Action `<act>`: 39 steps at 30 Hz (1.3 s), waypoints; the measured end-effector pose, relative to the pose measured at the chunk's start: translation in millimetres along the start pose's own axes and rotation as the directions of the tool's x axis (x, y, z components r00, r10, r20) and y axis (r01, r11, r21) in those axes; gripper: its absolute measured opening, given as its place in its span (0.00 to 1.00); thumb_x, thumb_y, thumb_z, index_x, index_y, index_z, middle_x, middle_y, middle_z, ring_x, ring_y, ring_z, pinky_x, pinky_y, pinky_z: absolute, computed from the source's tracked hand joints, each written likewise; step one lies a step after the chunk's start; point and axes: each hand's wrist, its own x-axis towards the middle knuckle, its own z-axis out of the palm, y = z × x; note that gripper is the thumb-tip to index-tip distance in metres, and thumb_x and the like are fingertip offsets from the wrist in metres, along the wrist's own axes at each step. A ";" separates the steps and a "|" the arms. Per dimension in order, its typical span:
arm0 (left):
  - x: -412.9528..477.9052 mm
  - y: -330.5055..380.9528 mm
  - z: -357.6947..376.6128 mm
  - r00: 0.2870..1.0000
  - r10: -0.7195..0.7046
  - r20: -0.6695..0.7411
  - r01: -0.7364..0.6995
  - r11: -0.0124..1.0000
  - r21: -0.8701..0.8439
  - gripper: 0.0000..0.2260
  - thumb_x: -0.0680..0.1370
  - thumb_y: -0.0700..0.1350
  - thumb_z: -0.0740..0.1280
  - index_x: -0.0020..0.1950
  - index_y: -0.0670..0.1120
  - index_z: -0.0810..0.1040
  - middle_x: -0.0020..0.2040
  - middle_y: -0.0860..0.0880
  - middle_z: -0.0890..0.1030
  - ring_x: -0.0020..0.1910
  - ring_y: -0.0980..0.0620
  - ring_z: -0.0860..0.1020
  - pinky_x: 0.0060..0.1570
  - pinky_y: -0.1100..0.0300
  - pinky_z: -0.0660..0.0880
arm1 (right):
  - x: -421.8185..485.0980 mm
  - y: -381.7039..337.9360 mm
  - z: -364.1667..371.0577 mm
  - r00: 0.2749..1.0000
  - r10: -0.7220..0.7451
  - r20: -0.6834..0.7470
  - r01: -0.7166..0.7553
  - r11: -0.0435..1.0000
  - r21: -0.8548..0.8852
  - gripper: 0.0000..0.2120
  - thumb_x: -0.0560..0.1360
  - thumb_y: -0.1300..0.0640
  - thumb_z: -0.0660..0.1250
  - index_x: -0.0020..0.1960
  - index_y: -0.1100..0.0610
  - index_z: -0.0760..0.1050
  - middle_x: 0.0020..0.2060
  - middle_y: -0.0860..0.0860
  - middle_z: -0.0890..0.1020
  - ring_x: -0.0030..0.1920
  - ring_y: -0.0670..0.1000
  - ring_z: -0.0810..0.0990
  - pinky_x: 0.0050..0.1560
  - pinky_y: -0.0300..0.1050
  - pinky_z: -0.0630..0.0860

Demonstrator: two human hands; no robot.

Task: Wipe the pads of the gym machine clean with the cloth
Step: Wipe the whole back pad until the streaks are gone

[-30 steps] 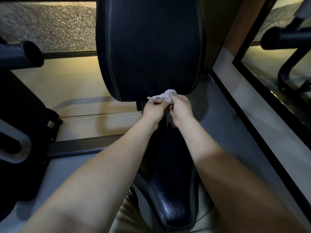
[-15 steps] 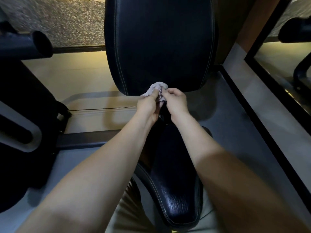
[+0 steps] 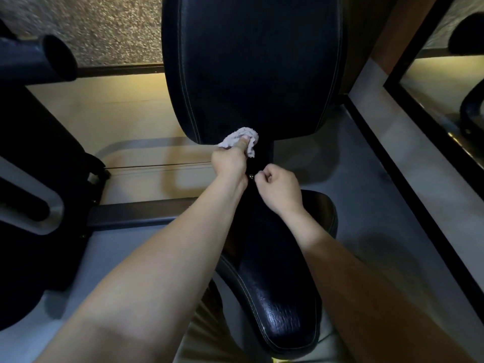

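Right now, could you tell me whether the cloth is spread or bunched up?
Bunched up: the cloth is a crumpled wad gripped by the left hand at the back pad's lower edge.

Floor [image 3: 379, 179]: grey, I see shadows on it.
Mirror [image 3: 432, 74]: on my right, black-framed.
Wall [image 3: 104, 27]: speckled, top left.
Tube [image 3: 39, 58]: black, at left.

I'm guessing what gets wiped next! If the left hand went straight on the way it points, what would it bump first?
Probably the back pad: the left hand points up at its bottom edge, and the cloth it grips looks pressed there, though depth is hard to judge.
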 end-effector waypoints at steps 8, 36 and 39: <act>1.0 12.2 -13.0 0.990 0.012 -0.142 -0.012 1.000 0.001 0.06 0.71 0.38 0.71 0.47 0.38 0.81 0.39 0.46 0.84 0.33 0.53 0.81 0.35 0.63 0.75 | -0.6 -4.2 5.8 0.996 -0.093 -0.017 0.090 0.987 -0.131 0.18 0.76 0.54 0.63 0.31 0.53 0.60 0.29 0.49 0.69 0.32 0.56 0.71 0.32 0.52 0.66; 18.1 32.5 -42.5 0.988 -0.043 -0.148 0.027 0.994 -0.106 0.12 0.74 0.26 0.56 0.40 0.40 0.75 0.33 0.44 0.79 0.29 0.52 0.76 0.41 0.61 0.76 | -7.6 0.7 0.1 0.953 0.080 0.291 0.110 0.806 -0.581 0.25 0.81 0.43 0.45 0.61 0.53 0.76 0.58 0.56 0.79 0.60 0.58 0.73 0.62 0.56 0.67; 22.8 34.8 -42.1 0.968 -0.097 -0.231 0.056 0.982 -0.181 0.15 0.77 0.28 0.53 0.38 0.43 0.71 0.31 0.46 0.77 0.29 0.52 0.75 0.41 0.62 0.74 | -9.3 1.5 0.7 0.953 0.086 0.291 0.104 0.808 -0.581 0.26 0.81 0.43 0.45 0.60 0.53 0.77 0.57 0.56 0.79 0.59 0.58 0.73 0.61 0.56 0.67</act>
